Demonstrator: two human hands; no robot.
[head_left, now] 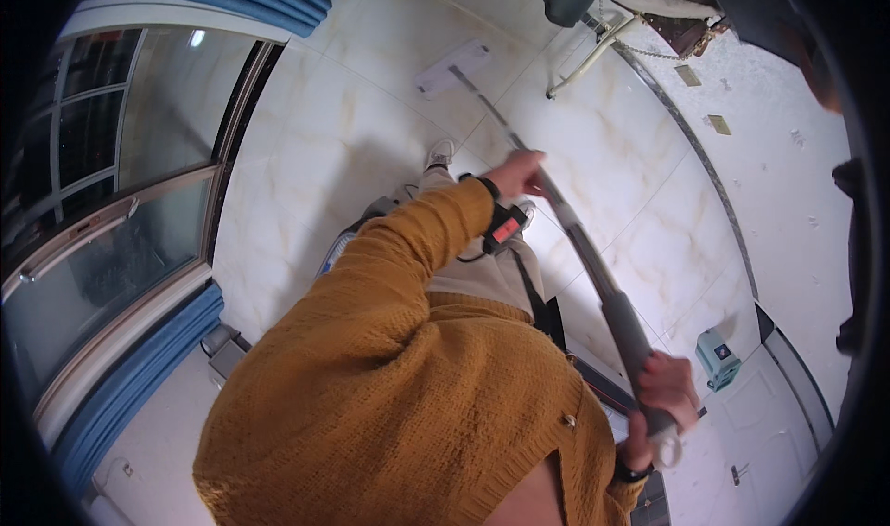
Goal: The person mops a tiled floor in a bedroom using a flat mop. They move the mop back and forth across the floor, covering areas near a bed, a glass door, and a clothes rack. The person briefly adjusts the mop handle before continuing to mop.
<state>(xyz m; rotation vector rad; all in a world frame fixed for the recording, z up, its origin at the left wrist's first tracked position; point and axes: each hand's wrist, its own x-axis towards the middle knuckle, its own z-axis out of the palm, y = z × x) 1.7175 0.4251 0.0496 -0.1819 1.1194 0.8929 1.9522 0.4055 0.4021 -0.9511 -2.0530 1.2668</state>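
A flat mop crosses the view. Its pale rectangular mop head [470, 62] lies on the tiled floor, ahead of my shoes. The mop's grey pole [587, 251] slants from there down toward the lower right. Partway along the pole, my left hand [516, 173] is closed around it, with a dark band at the wrist. Nearer my body, my right hand [669, 394] wraps the thick grey grip close to its white hanging loop [667, 453]. A small black device with a red face [505, 229] hangs just below my left wrist.
Glossy marbled tiles [343, 109] form the floor. Left are a framed glass window [158, 109] and blue curtains [139, 387]. A metal-legged piece of furniture [593, 58] stands far right. A light-blue box [718, 359] sits beyond my right hand, near a white door [769, 415].
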